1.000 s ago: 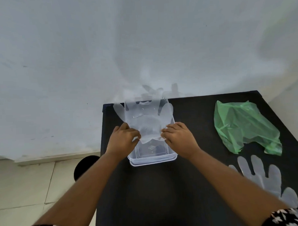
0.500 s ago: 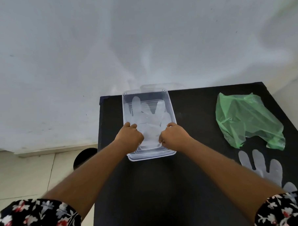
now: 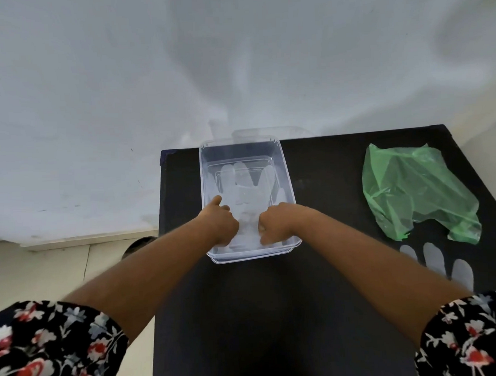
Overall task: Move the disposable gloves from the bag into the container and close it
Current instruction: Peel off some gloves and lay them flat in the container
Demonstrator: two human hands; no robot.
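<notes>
A clear plastic container (image 3: 288, 183) stands open at the back left of the black table (image 3: 275, 314). A translucent disposable glove (image 3: 241, 188) lies flat inside it, fingers pointing away from me. My left hand (image 3: 218, 221) and my right hand (image 3: 274, 225) are both down inside the container, pinching the glove's cuff end against the bottom. A second clear glove (image 3: 434, 260) lies on the table at the right, partly hidden by my right forearm. The green plastic bag (image 3: 412, 192) lies crumpled beyond it.
A clear lid (image 3: 267, 131) leans against the white wall just behind the container. The table's left edge drops to a tiled floor, where a dark round object (image 3: 135, 245) shows under my left arm.
Both hands lowered the glove from above the rim down into the container. It now lies flat on the bottom.
</notes>
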